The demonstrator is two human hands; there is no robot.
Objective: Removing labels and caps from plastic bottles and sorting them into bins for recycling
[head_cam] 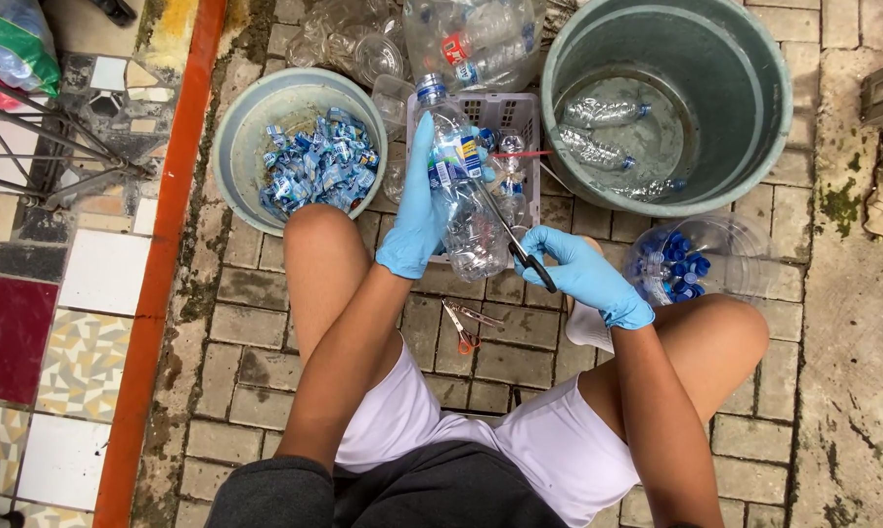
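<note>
Left hand (414,210), blue-gloved, has its grip closed round a clear plastic bottle (461,186) held over the white crate (520,117); right hand (583,274) has its grip closed on black-handled scissors (515,240), blades at the bottle's label (451,161). Bottle's long axis runs nearly straight away from the person, blue cap pointing far, base toward the knees. Probably best to keep the bottle steady and slide the blade tip under the label only, clear of the gloved fingers; label scraps fill the basin (236,137) left of the crate.
</note>
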